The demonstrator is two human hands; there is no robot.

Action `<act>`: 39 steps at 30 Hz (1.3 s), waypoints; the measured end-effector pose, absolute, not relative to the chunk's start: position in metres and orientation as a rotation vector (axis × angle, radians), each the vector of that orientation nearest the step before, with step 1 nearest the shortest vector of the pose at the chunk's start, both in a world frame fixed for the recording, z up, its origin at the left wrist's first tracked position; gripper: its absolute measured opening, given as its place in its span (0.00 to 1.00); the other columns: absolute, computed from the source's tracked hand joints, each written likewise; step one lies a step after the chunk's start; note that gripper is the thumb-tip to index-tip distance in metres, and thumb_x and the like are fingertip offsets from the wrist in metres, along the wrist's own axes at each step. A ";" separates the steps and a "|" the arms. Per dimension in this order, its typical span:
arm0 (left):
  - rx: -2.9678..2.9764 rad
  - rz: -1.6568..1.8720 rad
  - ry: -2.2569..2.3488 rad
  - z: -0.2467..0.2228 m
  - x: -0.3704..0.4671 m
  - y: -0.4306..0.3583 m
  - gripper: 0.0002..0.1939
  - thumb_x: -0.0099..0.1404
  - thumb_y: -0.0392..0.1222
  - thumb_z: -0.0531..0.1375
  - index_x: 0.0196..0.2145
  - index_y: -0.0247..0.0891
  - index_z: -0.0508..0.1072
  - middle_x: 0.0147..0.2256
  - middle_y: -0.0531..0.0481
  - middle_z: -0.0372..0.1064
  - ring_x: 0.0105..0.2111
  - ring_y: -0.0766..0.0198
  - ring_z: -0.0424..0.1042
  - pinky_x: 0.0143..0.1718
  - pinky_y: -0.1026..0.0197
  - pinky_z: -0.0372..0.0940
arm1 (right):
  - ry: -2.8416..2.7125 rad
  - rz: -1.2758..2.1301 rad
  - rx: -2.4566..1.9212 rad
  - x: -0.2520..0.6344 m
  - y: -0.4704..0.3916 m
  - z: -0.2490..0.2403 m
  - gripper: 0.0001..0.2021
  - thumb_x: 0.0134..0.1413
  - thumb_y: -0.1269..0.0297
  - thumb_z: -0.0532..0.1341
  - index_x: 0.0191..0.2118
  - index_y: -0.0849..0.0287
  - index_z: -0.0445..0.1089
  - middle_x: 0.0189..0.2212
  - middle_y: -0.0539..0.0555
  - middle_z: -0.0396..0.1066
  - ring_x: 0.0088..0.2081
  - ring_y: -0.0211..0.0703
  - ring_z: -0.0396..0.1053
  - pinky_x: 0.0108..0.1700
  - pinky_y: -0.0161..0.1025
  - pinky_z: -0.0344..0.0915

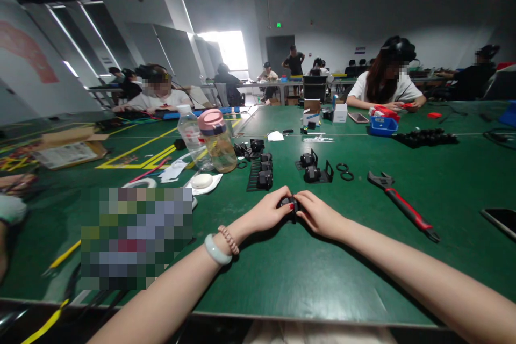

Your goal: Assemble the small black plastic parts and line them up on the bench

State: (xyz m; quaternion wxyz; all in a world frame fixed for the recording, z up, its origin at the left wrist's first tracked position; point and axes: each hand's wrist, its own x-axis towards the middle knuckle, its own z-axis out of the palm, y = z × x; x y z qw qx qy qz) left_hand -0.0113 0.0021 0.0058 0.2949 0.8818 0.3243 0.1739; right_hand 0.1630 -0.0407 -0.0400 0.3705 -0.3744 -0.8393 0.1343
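Between my two hands is a small black part [287, 202], mostly covered by the fingers; a spot of red shows on or near it. My left hand [268, 210] is closed around its left side, and my right hand [322, 215] pinches its right side. Just beyond them lie black camera-like modules on brackets [316, 173] and a row of similar modules [265, 178] on a slotted black plate. Two black rings [346, 176] lie right of the bracketed modules. Farther right, an adjustable wrench [409, 209] with a red and black handle rests on the green table [363, 274].
At the left stand a clear bottle [191, 131] and a pink-lidded drinking bottle [217, 145], near a white disc [202, 181] and an open cardboard box [70, 148]. A blue bin [382, 126] and a phone [502, 221] are on the right. Co-workers sit across the table.
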 end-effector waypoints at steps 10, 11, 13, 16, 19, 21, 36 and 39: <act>2.353 0.488 0.884 0.004 -0.011 0.001 0.09 0.59 0.44 0.49 0.35 0.37 0.62 0.31 0.52 0.64 0.31 0.67 0.62 0.34 0.64 0.59 | -2.156 0.344 -0.950 0.166 -0.040 -0.040 0.19 0.51 0.71 0.53 0.50 0.61 0.53 0.45 0.61 0.57 0.47 0.46 0.59 0.48 0.45 0.60; 2.356 0.490 0.883 0.003 -0.011 0.001 0.09 0.59 0.44 0.49 0.35 0.37 0.62 0.31 0.52 0.64 0.31 0.67 0.62 0.34 0.64 0.59 | -2.147 0.352 -0.946 0.166 -0.040 -0.040 0.19 0.50 0.71 0.53 0.50 0.61 0.54 0.44 0.61 0.58 0.47 0.46 0.59 0.48 0.45 0.60; 2.358 0.493 0.883 0.003 -0.012 0.001 0.09 0.59 0.44 0.49 0.35 0.37 0.63 0.31 0.52 0.64 0.31 0.66 0.62 0.34 0.64 0.59 | -2.117 0.382 -0.942 0.166 -0.039 -0.039 0.18 0.49 0.71 0.54 0.48 0.61 0.55 0.43 0.60 0.59 0.45 0.45 0.59 0.47 0.44 0.60; 2.355 0.492 0.892 0.004 -0.012 0.001 0.09 0.58 0.44 0.50 0.34 0.37 0.63 0.31 0.52 0.64 0.31 0.66 0.62 0.34 0.64 0.59 | -2.065 0.437 -0.949 0.166 -0.038 -0.039 0.17 0.47 0.71 0.56 0.45 0.59 0.57 0.40 0.58 0.61 0.42 0.43 0.61 0.43 0.43 0.61; 2.354 0.482 0.902 0.007 -0.011 0.000 0.10 0.58 0.44 0.49 0.34 0.36 0.63 0.31 0.52 0.64 0.31 0.66 0.62 0.33 0.64 0.59 | -2.026 0.478 -0.969 0.167 -0.037 -0.038 0.17 0.46 0.71 0.57 0.44 0.59 0.58 0.38 0.56 0.62 0.39 0.42 0.62 0.41 0.41 0.61; 2.357 0.482 0.904 0.008 -0.011 -0.001 0.10 0.58 0.44 0.49 0.35 0.36 0.63 0.31 0.52 0.64 0.31 0.66 0.62 0.33 0.64 0.59 | -2.007 0.499 -0.982 0.167 -0.036 -0.038 0.16 0.46 0.70 0.57 0.44 0.59 0.59 0.37 0.55 0.63 0.38 0.41 0.62 0.40 0.40 0.61; 2.410 0.474 0.917 0.007 -0.010 -0.001 0.08 0.57 0.40 0.51 0.35 0.37 0.62 0.31 0.52 0.64 0.31 0.66 0.62 0.33 0.64 0.58 | -1.961 0.561 -1.006 0.167 -0.034 -0.039 0.16 0.46 0.70 0.58 0.43 0.60 0.59 0.37 0.54 0.63 0.37 0.40 0.63 0.40 0.39 0.62; 2.413 0.472 0.912 0.007 -0.010 0.000 0.07 0.57 0.40 0.51 0.35 0.37 0.62 0.31 0.53 0.64 0.31 0.66 0.62 0.32 0.65 0.57 | -1.960 0.555 -1.025 0.167 -0.034 -0.039 0.15 0.46 0.69 0.57 0.43 0.60 0.60 0.37 0.54 0.64 0.37 0.40 0.63 0.40 0.39 0.61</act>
